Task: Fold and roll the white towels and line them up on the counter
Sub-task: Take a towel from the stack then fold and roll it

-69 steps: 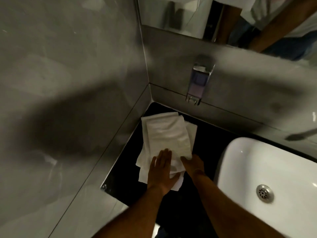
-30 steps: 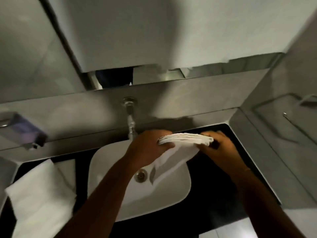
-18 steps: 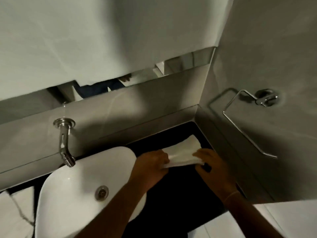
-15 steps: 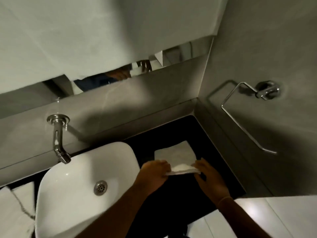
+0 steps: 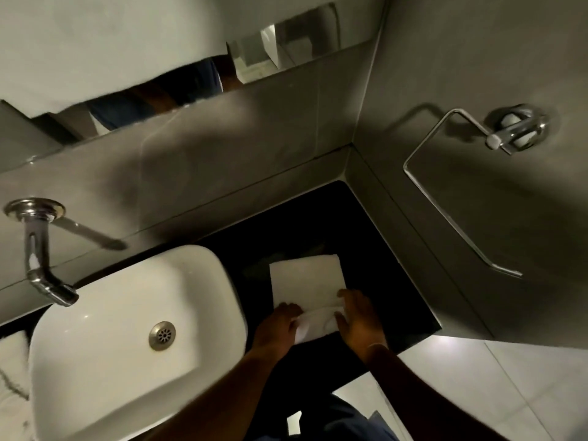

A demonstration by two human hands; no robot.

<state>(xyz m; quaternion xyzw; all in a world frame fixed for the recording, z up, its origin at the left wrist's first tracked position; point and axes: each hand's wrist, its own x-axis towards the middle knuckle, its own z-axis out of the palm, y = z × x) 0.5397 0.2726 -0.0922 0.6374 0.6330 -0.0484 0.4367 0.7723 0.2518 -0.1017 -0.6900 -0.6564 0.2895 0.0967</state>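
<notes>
Lying between both hands' fingers, the towel curls.

Matt cloth towel, glossy basin

Both forearms are bare from the elbow down, with no sleeves in sight. The left hand wears no ring, glove or watch. The right hand is also ungloved, and a thin, pale band circles its wrist. Below the arms, at the bottom edge of the view, dark blue clothing shows, its cut too dim to make out.
</notes>
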